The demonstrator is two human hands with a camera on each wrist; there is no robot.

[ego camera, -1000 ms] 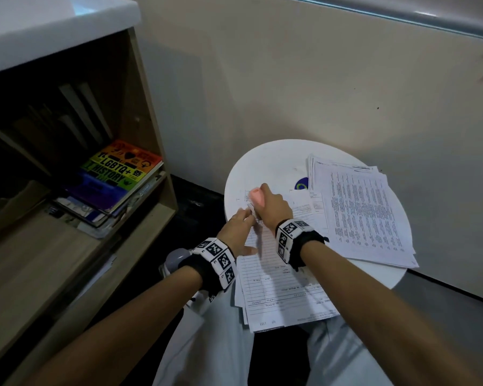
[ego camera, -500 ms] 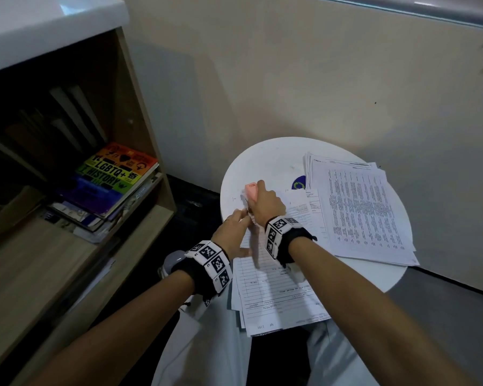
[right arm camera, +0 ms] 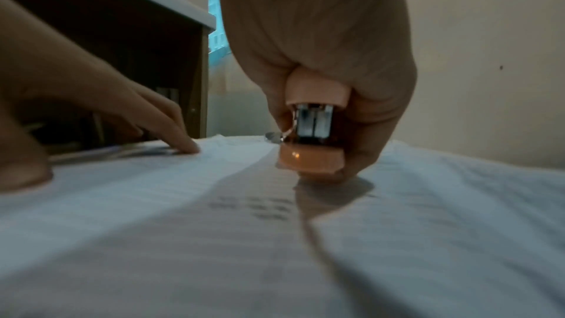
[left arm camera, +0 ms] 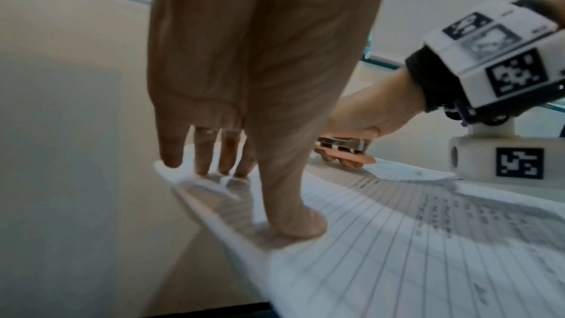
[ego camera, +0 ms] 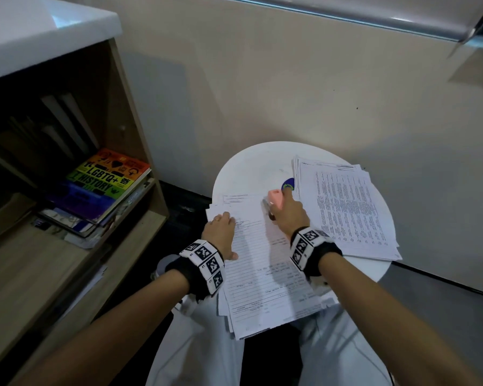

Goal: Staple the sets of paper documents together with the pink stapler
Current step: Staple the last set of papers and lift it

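Nearest the viewer, a set of lined paper documents (ego camera: pixel 265 263) is seen overhanging the near edge of a round white bench (ego camera: pixel 251 165), its lower end extending above the person's lap. The left hand (ego camera: pixel 221 235) is laid on the left side of this set, fingers straight and spread, with fingertips (left arm camera: pixel 171 161) and thumb pressed on the top sheet near its left edge; nothing is held by it. The right hand (ego camera: pixel 287 215) is positioned at the upper right part of the same set, its fingers curled round the pink stapler (ego camera: pixel 275 197), which is gripped from above. In the right wrist view the stapler (right arm camera: pixel 312 129) is seen end-on, with its pink base low over the paper and the metal magazine exposed between base and top cover; whether the base touches the sheet cannot be determined. A tracking band is worn on each wrist. Beyond the right hand, a second stack of printed documents (ego camera: pixel 346 213) is lying on the right half of the bench, loosely fanned, and a small blue object (ego camera: pixel 288 184) is partly covered by its left edge. To the left of the bench, a wooden shelf unit (ego camera: pixel 134 112) is recorded, holding a rainbow-coloured book (ego camera: pixel 106 176) laid flat on other books. A plain cream wall (ego camera: pixel 290 87) stands behind the bench.
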